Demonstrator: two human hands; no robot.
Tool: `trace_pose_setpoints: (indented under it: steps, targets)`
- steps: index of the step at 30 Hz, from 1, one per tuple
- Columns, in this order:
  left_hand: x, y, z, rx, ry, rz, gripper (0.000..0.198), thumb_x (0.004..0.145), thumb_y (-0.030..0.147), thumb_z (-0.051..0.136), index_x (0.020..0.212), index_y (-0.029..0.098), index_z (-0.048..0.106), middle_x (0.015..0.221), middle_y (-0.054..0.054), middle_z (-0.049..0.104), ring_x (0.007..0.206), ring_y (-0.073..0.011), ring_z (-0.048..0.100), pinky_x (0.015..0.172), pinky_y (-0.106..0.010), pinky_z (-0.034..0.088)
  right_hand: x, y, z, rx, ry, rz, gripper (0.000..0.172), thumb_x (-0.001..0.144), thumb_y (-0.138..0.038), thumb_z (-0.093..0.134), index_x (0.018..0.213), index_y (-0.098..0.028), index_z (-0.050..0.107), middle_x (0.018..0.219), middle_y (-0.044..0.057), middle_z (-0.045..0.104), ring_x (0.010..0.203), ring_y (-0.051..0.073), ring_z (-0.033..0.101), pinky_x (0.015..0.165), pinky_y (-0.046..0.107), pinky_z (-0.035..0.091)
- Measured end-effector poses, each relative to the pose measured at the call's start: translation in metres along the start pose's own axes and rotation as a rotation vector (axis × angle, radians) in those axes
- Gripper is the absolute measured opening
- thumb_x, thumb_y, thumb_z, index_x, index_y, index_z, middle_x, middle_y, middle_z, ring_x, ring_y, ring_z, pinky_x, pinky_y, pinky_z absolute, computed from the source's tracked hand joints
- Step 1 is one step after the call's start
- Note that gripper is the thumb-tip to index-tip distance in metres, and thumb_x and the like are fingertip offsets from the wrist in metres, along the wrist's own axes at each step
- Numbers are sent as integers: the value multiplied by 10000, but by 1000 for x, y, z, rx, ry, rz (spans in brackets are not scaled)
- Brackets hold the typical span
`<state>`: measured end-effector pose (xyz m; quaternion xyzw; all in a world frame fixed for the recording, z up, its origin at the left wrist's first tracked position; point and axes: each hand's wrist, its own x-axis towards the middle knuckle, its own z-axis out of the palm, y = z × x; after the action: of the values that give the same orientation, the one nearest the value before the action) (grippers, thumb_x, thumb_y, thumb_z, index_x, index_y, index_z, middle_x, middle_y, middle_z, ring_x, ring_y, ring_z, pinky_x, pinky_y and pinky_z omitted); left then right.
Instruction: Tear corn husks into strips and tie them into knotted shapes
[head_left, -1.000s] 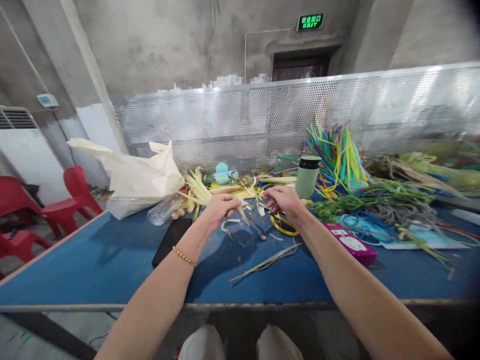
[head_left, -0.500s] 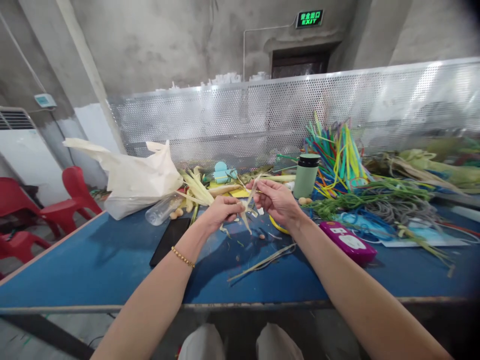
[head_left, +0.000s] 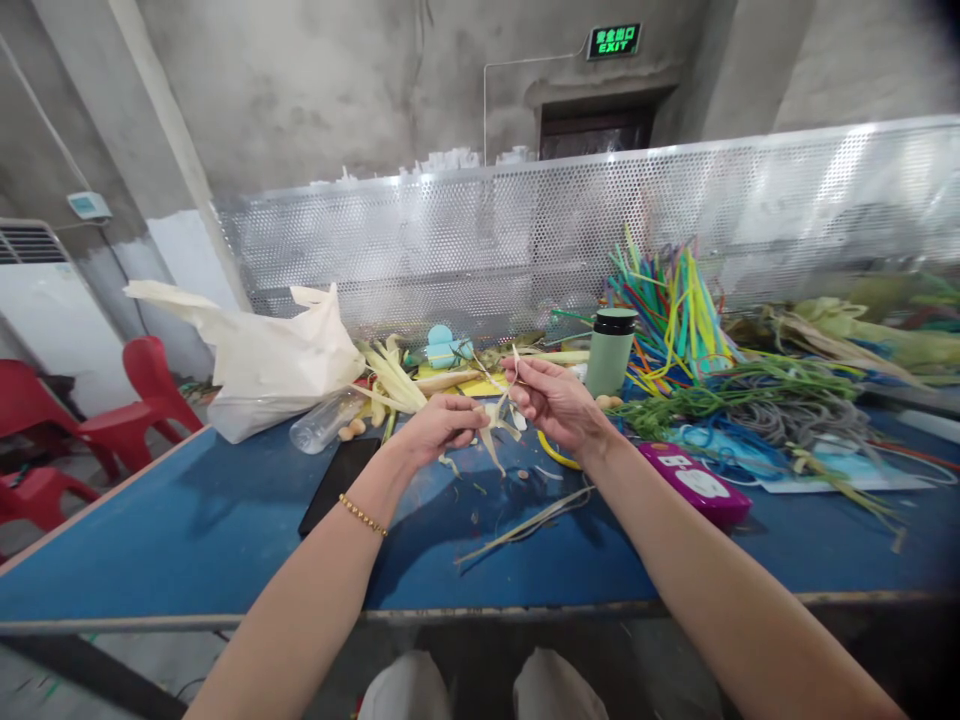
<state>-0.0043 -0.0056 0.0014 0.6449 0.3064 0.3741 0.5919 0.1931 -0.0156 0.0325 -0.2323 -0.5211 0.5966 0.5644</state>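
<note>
Pale husk strips (head_left: 493,447) hang between my two hands above the blue table (head_left: 247,550). My left hand (head_left: 448,424) pinches one end of them, its fingers closed. To the right, my right hand (head_left: 553,400) holds a thin part of the same husk between thumb and forefinger, with a narrow tip sticking up. Below lie thin dry stalks (head_left: 525,525) and small scraps. A yellow ring-shaped item (head_left: 556,452) is partly hidden behind my right hand.
On the left are a white plastic bag (head_left: 281,360), a clear bottle (head_left: 322,425) and a black tablet (head_left: 337,485). A green jar (head_left: 611,352), a purple box (head_left: 697,485), green stems (head_left: 690,408) and colourful strips (head_left: 686,310) lie to the right.
My right hand has turned slightly, and the husk strip at its fingertips now stands narrower. My left hand still holds the husk in nearly the same spot.
</note>
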Motion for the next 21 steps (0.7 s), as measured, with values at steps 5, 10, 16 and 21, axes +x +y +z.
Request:
trace_pose_setpoints:
  steps: [5, 10, 16, 21]
  targets:
    - [-2, 4, 1, 29, 10, 23, 225, 746, 262, 752, 640, 128, 606, 491, 41, 432, 433, -35, 333, 462, -251, 155, -3, 0, -3, -170, -68, -33, 322, 731, -391, 820, 911, -156, 693, 692, -25, 594, 462, 49, 466, 357, 170, 347]
    - [-6, 12, 4, 65, 23, 40, 222, 741, 253, 753, 641, 124, 603, 510, 37, 456, 452, -31, 329, 473, -242, 184, -5, 0, -5, -470, -141, -108, 258, 772, -404, 768, 832, -163, 696, 508, -73, 469, 407, 45, 354, 380, 195, 258]
    - [-11, 20, 6, 81, 20, 23, 226, 752, 270, 758, 676, 123, 604, 533, 51, 428, 475, -28, 302, 480, -230, 185, -5, 0, -1, -717, -111, -166, 261, 780, -410, 721, 762, -153, 674, 508, -62, 444, 468, 64, 329, 447, 232, 219]
    - [-13, 19, 6, 74, -5, 19, 234, 757, 280, 763, 684, 130, 600, 555, 52, 414, 489, -31, 306, 495, -234, 211, -1, 0, -6, -836, -135, -205, 238, 779, -386, 682, 721, -160, 638, 553, -47, 454, 508, 76, 342, 490, 242, 225]
